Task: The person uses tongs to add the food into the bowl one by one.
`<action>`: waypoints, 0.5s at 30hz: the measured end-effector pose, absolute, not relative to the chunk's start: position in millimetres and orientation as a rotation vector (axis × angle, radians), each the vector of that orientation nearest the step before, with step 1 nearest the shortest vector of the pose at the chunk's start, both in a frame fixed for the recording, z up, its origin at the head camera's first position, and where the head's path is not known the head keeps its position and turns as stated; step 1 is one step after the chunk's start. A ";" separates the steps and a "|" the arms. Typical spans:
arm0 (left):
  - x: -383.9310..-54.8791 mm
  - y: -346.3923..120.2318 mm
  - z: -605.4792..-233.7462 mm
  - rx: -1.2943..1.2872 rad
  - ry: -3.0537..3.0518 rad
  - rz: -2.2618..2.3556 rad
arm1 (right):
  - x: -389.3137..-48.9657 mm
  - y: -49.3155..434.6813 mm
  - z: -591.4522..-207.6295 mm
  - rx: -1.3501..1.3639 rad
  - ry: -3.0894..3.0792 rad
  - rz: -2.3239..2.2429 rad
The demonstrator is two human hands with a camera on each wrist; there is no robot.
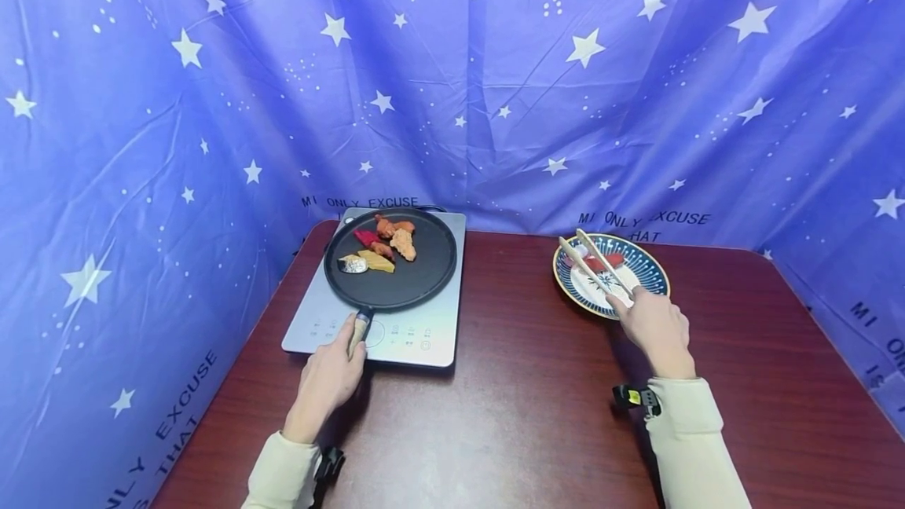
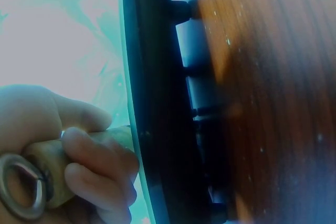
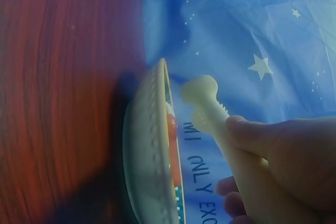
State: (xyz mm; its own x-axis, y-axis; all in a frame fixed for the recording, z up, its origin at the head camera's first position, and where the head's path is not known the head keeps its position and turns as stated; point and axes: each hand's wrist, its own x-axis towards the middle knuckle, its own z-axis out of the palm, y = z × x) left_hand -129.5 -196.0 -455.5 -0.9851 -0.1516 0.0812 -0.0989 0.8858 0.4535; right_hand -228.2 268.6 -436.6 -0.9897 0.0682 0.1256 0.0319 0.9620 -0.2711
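My left hand grips the wooden handle of a flat black frying pan; the handle's metal ring shows in the left wrist view. In the pan lie several food pieces, among them a breaded piece, yellow strips and a piece with a silvery side. At the right, my right hand holds pale tongs over a blue-and-white patterned plate. Nothing shows between the tong tips. A red piece and a pinkish slice lie on the plate.
Under the pan is a silver induction cooker with touch controls, at the table's back left. The dark red wooden table stretches between cooker and plate. A blue star-patterned curtain hangs behind and along both sides.
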 end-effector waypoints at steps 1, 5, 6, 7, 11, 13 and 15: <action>-129.3 -195.6 -455.2 0.195 -2.939 -0.702 | -227.9 269.9 -437.2 -0.084 -2.973 0.411; -128.7 -195.8 -455.8 0.189 -2.939 -0.702 | -227.5 274.1 -440.8 -0.102 -2.971 0.409; -128.6 -196.0 -455.9 0.189 -2.939 -0.699 | -227.3 274.7 -441.2 -0.098 -2.971 0.409; -128.6 -196.3 -455.9 0.189 -2.938 -0.697 | -227.0 275.1 -441.3 -0.096 -2.973 0.410; -129.1 -196.4 -456.0 0.193 -2.930 -0.692 | -225.7 276.3 -439.1 -0.095 -3.004 0.410; -129.4 -196.0 -455.5 0.199 -2.932 -0.697 | -223.9 277.8 -436.9 -0.101 -3.028 0.410; -129.7 -195.6 -455.2 0.206 -2.940 -0.700 | -221.9 280.2 -434.8 -0.110 -3.047 0.404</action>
State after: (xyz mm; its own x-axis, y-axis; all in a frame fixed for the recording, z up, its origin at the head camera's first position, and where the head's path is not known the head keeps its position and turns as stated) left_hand -129.7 -195.6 -455.2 -0.9845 -0.1574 0.0778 -0.1054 0.8844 0.4547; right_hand -221.9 280.2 -434.8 -0.9952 0.0796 0.0561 0.0622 0.9629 -0.2626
